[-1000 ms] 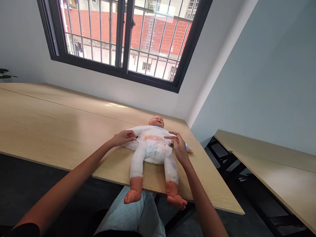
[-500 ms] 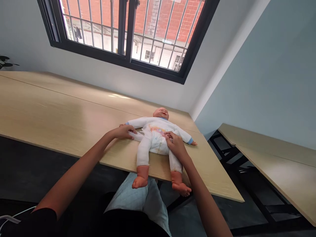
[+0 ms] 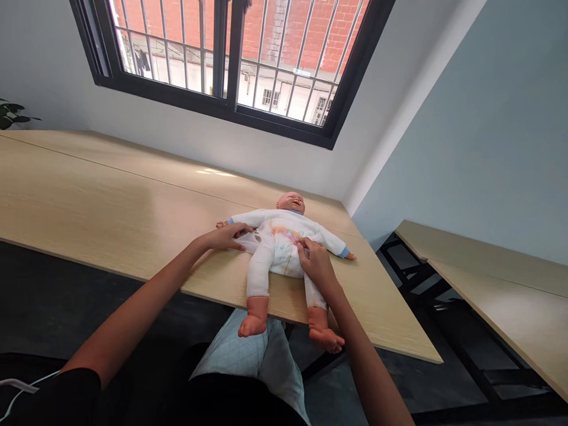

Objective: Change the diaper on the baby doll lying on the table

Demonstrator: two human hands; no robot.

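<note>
A baby doll (image 3: 261, 269) in white clothing with blue cuffs lies on its back on the table, feet hanging over the near edge. Around its hips is a white diaper (image 3: 284, 260) with a coloured print at the waist. To the left of the hips, my left hand (image 3: 231, 235) has its fingers closed on the diaper's thin white side flap (image 3: 248, 241), which spreads out over the table. My right hand (image 3: 316, 260) rests at the other hip, its fingers pinched on the diaper's front edge. Its fingertips are partly hidden.
The doll lies on a long wooden table (image 3: 110, 195) with its near edge close to my legs. A second table (image 3: 501, 272) stands to the right, beyond a gap. A barred window (image 3: 226, 109) is in the wall behind. Plant leaves (image 3: 13, 115) show at far left.
My left hand has shifted slightly up, and the side flap is spread a bit wider beneath its fingers. My right hand stays at the diaper's front, and the doll has kept its place.
</note>
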